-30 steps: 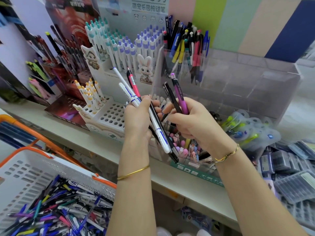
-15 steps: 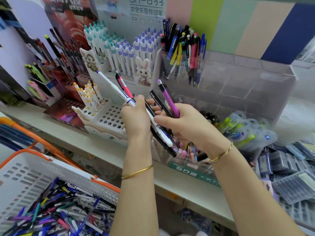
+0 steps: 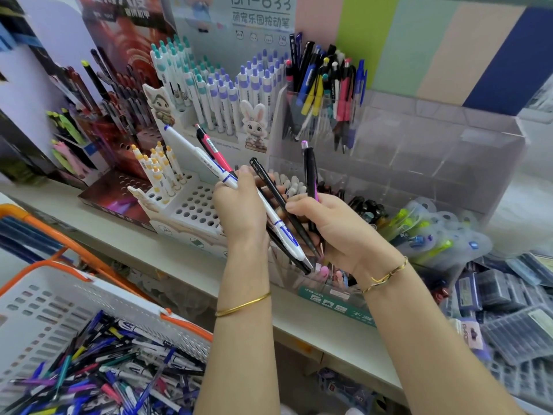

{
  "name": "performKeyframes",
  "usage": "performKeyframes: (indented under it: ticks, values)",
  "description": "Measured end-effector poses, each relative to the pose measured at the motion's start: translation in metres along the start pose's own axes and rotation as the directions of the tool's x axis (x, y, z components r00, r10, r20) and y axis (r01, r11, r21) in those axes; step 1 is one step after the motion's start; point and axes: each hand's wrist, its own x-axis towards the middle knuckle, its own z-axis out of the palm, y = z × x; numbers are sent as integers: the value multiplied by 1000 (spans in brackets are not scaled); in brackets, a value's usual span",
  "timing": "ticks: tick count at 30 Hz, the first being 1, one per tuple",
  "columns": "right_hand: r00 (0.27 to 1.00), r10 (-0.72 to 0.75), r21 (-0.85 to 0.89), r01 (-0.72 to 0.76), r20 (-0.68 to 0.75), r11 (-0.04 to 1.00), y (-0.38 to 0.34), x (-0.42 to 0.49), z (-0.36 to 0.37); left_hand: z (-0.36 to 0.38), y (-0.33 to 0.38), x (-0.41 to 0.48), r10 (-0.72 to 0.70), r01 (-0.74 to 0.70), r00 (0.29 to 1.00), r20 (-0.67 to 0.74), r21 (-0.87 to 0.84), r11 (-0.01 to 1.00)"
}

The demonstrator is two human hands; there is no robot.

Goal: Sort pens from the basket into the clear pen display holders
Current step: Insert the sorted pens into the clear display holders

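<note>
Nearest, low left: white slotted plastic basket [image 3: 45, 313] with orange handles, holding a loose pile of mixed pens [image 3: 104, 381], blue, purple, black and white. My left hand [image 3: 242, 214] is above the shelf edge, back toward me, fingers curled tight round a slanted bundle: a white pen with blue marks [image 3: 206, 163], a pink pen [image 3: 213, 150] and dark ones under them, tips pointing down-right. My right hand [image 3: 341, 235] is just beside it, fingers wrapped on a dark purple-capped pen [image 3: 310, 169] held near upright, thumb pressing a thin black pen [image 3: 273, 194] that crosses between both hands. Both hands are close in front of the clear holder [image 3: 434, 151], a smooth see-through box on the cream shelf [image 3: 179, 265]. Its rear tier is mostly open; only the back-left cell holds standing pens [image 3: 326, 85]. Left of it is a white perforated display [image 3: 194, 205], many holes free.
</note>
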Motion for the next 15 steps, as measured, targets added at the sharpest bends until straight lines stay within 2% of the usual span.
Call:
performKeyframes:
  ticks: [7, 10, 13, 15]
  values:
    - [997, 3, 100, -10, 78, 995, 0, -1, -3, -1, -5, 6, 7, -7, 1000, 5, 53, 999]
    - [995, -8, 142, -6, 101, 990, -4, -2, -8, -2, -2, 7, -9, 9, 1000, 0, -13, 1000]
    - [998, 25, 133, -33, 58, 991, -9, -1, -12, -2, 1, 8, -57, 58, 998, 9, -69, 996]
    - [999, -8, 113, 3, 44, 994, -11, -1, -13, -2, 1, 9, -101, 102, 995, 8, -98, 990]
